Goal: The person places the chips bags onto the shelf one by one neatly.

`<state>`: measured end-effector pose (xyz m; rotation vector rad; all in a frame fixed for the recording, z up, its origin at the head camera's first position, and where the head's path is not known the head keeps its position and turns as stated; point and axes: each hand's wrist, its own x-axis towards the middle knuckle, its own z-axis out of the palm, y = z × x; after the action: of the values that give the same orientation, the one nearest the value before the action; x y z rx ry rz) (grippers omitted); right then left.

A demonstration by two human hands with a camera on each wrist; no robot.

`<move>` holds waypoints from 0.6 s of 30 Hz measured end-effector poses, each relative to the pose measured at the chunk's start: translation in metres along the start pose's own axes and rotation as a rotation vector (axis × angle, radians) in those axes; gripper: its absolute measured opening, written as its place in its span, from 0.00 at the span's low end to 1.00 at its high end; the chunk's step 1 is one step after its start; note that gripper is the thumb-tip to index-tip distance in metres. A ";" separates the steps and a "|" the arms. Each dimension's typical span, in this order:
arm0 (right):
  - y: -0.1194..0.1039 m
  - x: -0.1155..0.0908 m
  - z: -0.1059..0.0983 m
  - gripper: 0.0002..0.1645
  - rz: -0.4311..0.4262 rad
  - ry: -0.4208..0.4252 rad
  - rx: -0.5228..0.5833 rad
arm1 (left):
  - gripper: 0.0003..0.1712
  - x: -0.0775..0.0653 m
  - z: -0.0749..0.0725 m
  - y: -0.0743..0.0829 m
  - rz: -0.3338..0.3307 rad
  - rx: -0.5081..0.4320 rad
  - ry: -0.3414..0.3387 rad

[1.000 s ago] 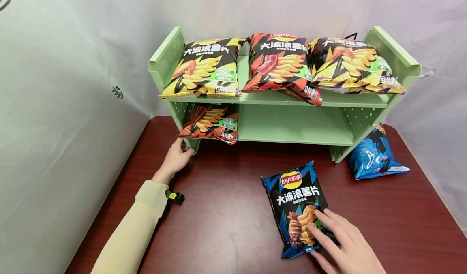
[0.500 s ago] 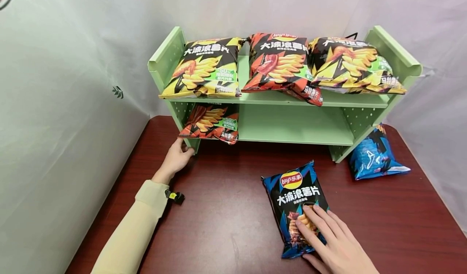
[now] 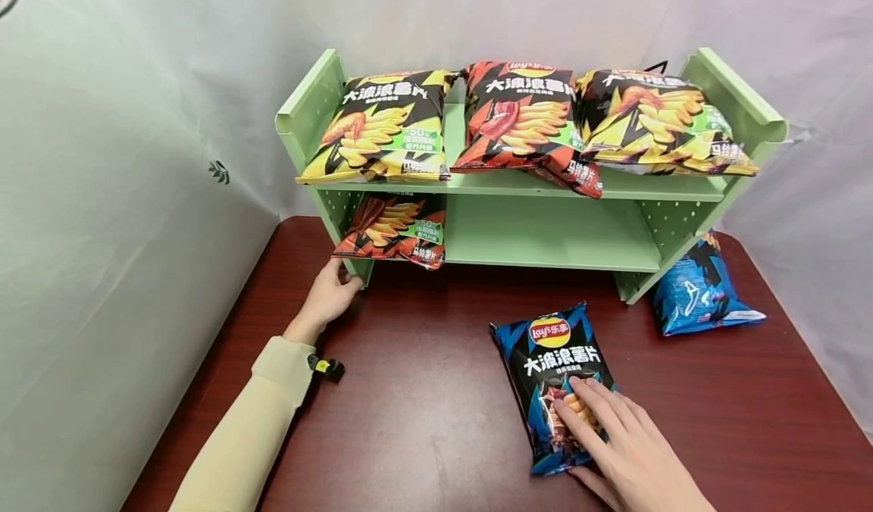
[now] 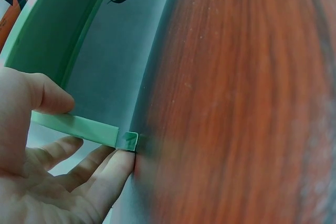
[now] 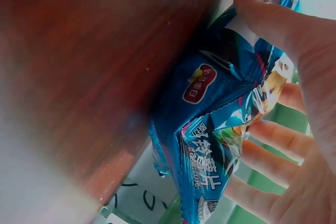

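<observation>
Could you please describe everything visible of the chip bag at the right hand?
The chip bag looks like glossy, puffed film, black and blue, with a red and yellow Lay's logo, white Chinese lettering and food pictures; no opening shows. Face up and askew, it seems to rest on the table before the green shelf. The right hand touches its lower front.

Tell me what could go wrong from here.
The left hand pinches the edge of the rack; a tug might shift it and slide bags forward.

The lower red bag juts past its shelf edge, just above that hand, so a bump could dislodge it.

The right hand's fingers lie across the front blue bag; pressing hard might crush its contents.
</observation>
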<state>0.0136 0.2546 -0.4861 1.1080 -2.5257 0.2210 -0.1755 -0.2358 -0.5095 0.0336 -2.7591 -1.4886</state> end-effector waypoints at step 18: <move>-0.005 0.022 0.009 0.29 -0.028 -0.047 -0.082 | 0.36 0.000 0.000 0.000 -0.012 -0.007 -0.010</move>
<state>0.0006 0.2338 -0.4853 1.1286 -2.5339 0.0845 -0.1752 -0.2352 -0.5094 0.0430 -2.7661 -1.5061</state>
